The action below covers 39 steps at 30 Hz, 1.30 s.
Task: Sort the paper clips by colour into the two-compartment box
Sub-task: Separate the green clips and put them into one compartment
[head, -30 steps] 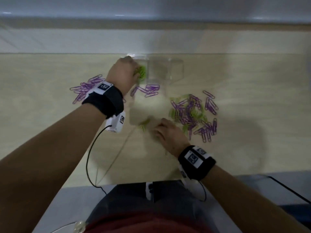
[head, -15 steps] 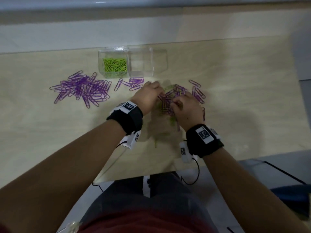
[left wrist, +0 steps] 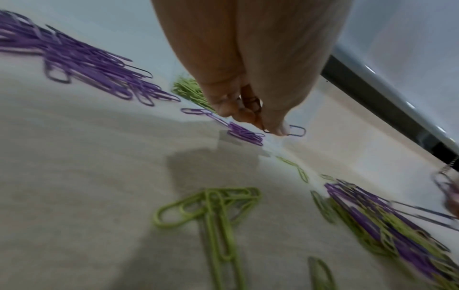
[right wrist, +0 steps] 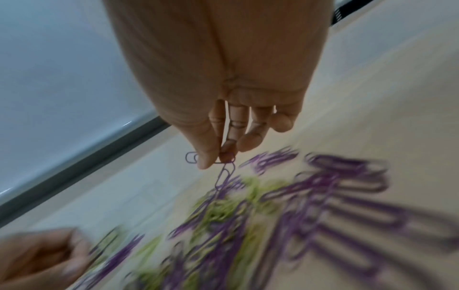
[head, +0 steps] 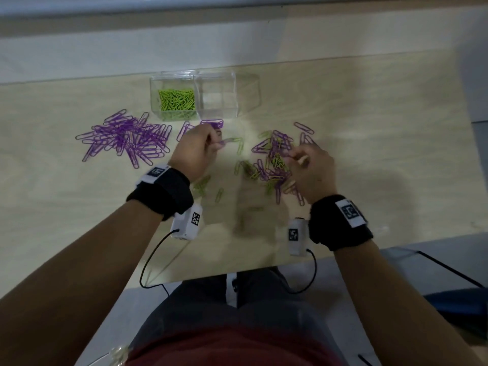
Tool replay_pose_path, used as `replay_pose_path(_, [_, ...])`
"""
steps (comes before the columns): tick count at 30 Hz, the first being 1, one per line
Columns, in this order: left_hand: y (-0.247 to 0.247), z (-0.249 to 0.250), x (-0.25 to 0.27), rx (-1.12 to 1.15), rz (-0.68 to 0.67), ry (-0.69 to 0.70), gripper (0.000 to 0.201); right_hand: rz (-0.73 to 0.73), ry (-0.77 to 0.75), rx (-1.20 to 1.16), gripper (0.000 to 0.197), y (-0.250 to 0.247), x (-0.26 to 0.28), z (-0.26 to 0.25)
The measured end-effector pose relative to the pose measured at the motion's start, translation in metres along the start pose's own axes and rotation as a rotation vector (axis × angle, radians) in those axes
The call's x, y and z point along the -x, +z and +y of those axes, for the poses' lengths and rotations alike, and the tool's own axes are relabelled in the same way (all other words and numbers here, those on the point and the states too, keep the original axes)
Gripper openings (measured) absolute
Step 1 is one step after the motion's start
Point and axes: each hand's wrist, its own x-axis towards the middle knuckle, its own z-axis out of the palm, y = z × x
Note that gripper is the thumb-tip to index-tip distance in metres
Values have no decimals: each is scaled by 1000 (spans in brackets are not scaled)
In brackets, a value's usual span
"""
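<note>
Our left hand [head: 196,151] pinches a purple clip [left wrist: 295,131] in its fingers; our right hand [head: 313,167] pinches purple clips [right wrist: 224,172] over the mixed pile [head: 274,159] on the worktop [head: 369,128].

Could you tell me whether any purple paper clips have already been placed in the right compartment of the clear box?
No, the right compartment of the clear box looks empty in the head view, while only the left one holds green paper clips.

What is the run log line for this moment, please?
left hand: pinches purple clip | right hand: pinches purple clips | box: green left, right empty
</note>
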Motion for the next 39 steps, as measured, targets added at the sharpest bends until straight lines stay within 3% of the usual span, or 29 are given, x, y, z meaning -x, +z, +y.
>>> replay_pose_path(2, [-3,-5,0,-122,63,-35,9,66,83,25,9,-17,0,16])
replay_pose_path(5, [4,-2,-2,-360,33,44,18,63,150,117,9,-30,2,37])
replay_pose_path(9, [27,20,2,-336,-180,247,22,6,-11,231,13,-19,3,34])
replay_pose_path(12, [35,24,-2,-392,-310,221,19,-91,-136,279,10,-1,5,16])
replay_pose_path(16, [28,20,-4,-261,-346,203,15,-229,-106,371,12,13,5,9])
replay_pose_path(20, [14,18,2,-87,-227,86,7,-267,-119,335,11,11,4,17])
replay_pose_path(23, [-1,14,5,44,-61,17,4,-292,-172,314,9,7,8,21])
replay_pose_path(25, [-10,4,5,-38,84,-2,6,-259,-204,274,10,3,9,26])
replay_pose_path(27, [-15,-11,5,-212,138,-11,11,-223,-212,275,17,-1,10,31])
replay_pose_path(29, [-11,-19,6,-367,113,13,17,-222,-207,311,19,-3,12,36])
replay_pose_path(32, [12,-4,11,-291,49,179,20,-243,-195,345,16,-3,14,39])
replay_pose_path(35, [44,24,18,-263,-122,353,20,-250,-204,358,11,-2,14,38])
replay_pose_path(39, [74,40,22,-378,-332,404,31,-290,-218,444,11,-5,15,40])
